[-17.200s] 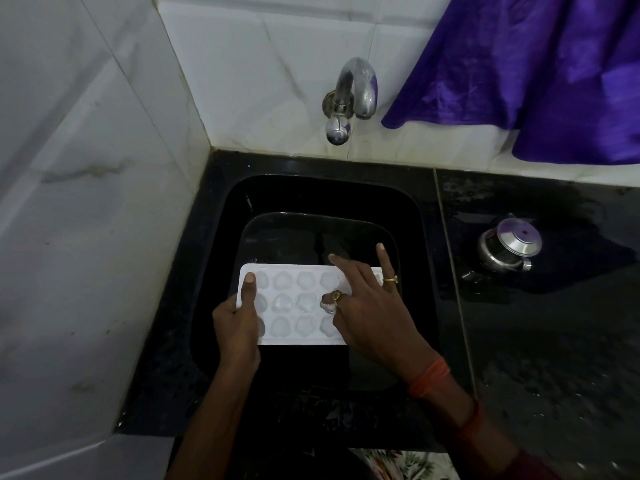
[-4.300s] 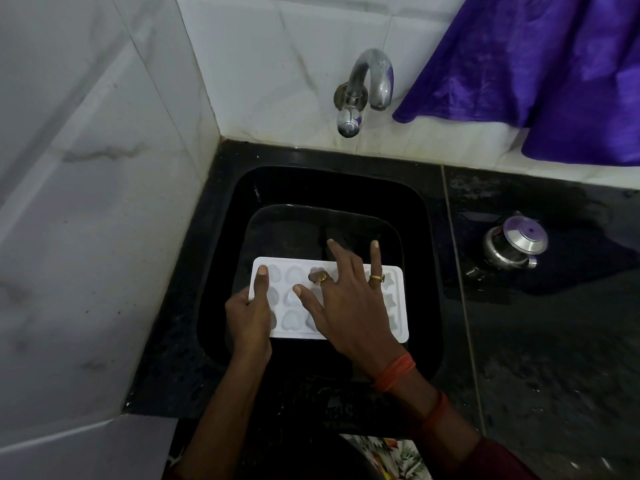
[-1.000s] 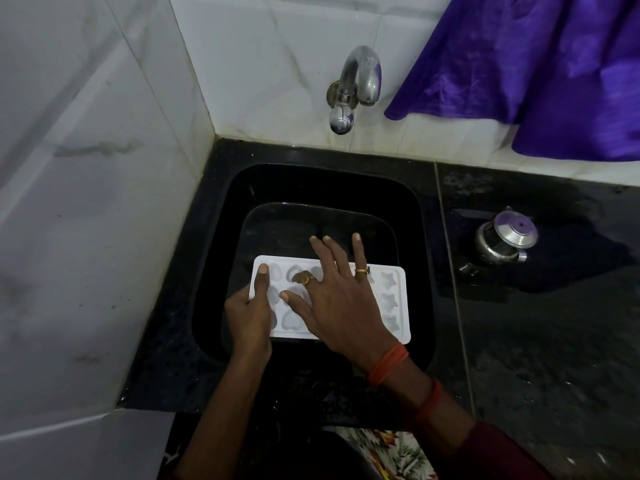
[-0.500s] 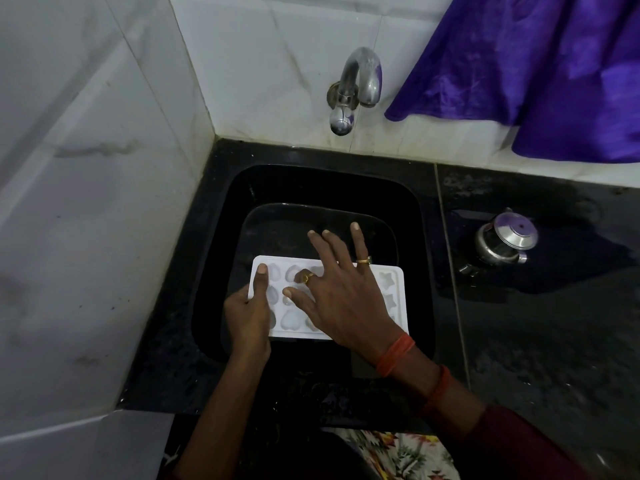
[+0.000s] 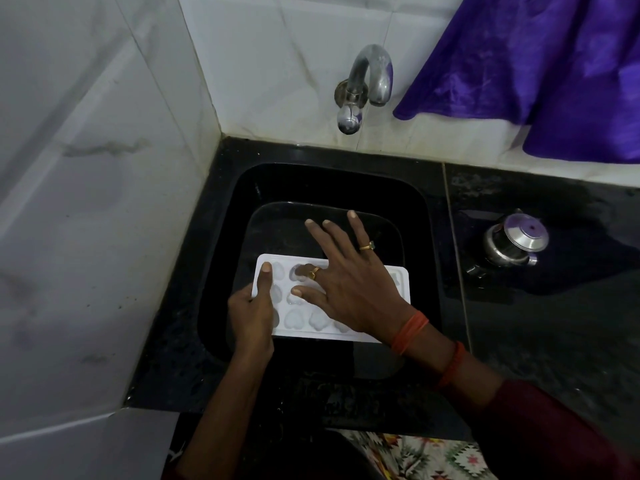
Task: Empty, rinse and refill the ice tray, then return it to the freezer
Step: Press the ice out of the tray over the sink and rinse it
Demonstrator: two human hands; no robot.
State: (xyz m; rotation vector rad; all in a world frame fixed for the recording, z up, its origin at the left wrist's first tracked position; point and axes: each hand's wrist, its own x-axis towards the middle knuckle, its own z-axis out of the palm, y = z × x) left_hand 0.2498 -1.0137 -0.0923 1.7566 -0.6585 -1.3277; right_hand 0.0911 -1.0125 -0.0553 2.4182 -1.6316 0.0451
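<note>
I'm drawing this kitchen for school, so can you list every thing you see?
white marble wall tiles: several, white, left and back
black stone counter: one, black, below the tiles
black sink basin: one, black, in the counter's corner
white plastic ice tray with heart-shaped cells: one, white, held over the sink
curved metal tap: one, silver, on the back wall
shiny purple cloth: one, purple, hanging top right
lidded steel pot: one, silver, counter right of sink
gold rings: two, gold, right-hand fingers
orange wrist threads: two, orange, right wrist
left hand: one, gripping the tray's left edge
right hand: one, spread over the tray
</note>
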